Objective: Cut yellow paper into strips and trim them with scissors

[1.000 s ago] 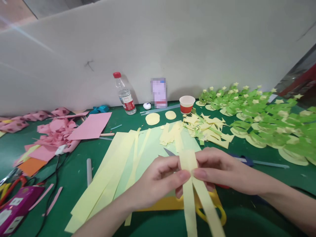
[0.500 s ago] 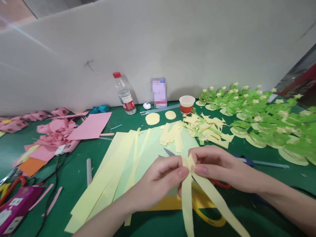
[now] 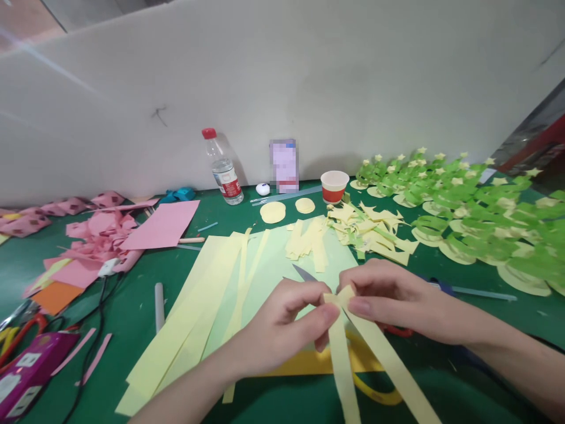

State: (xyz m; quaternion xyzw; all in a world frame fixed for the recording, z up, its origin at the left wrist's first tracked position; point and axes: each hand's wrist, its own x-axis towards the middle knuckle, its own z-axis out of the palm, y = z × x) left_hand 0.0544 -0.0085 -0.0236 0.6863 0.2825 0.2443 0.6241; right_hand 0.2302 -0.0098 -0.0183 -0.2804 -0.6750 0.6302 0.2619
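My left hand and my right hand meet at the table's near middle, both pinching the top of a pale yellow paper strip. The strip is folded at the pinch, and its two long tails hang down toward me, spreading apart. Under my hands lie scissors with yellow handles and a yellow card. Long yellow strips lie to the left on a light green sheet.
Yellow offcuts and round discs lie behind. Green paper trees fill the right side. A water bottle, a red-and-white cup, pink paper and a purple power strip with cables stand further off.
The strip's flat top has been folded down into a small pinch between my fingers. Its two tails have spread wider apart.
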